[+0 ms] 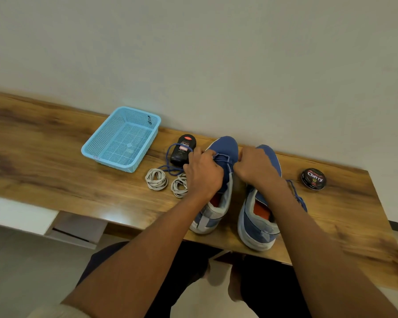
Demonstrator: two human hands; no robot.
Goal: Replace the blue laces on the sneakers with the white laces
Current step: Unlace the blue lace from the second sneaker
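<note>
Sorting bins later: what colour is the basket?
Light blue basket, plain in the head view.

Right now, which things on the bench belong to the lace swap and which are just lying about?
Job: two blue fabric sneakers, thin blue laces, two coiled white laces, both hands.
Lying about: light blue plastic basket, black polish bottle, round black polish tin.

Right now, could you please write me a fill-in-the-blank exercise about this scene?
1. The two coiled white laces lie ___ of the sneakers.
2. The basket is light ___.
3. The round polish tin is ___ of the sneakers.
4. Both hands work on the ___ lace.

Missing words: left; blue; right; blue
</note>
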